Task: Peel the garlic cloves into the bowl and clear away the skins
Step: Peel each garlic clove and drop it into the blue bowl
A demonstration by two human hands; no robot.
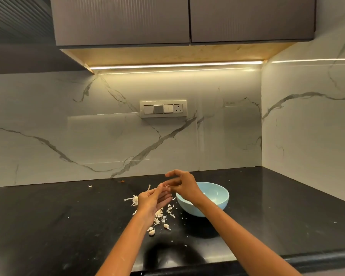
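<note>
Garlic cloves and torn skins are lying scattered on the black counter just left of the pale blue bowl; above them the left hand and right hand are both pinching one small clove.

A single wide-angle view from the person's head looks forward and slightly down over the black bench, facing the marble back wall squarely, with a side wall meeting it in a corner on the right. The cupboards fill the top of the view and the bench edge runs along the bottom right, so straight lines bow toward the edges. Both forearms reach in from the bottom, and the hands meet at arm's length in the lower middle.
</note>
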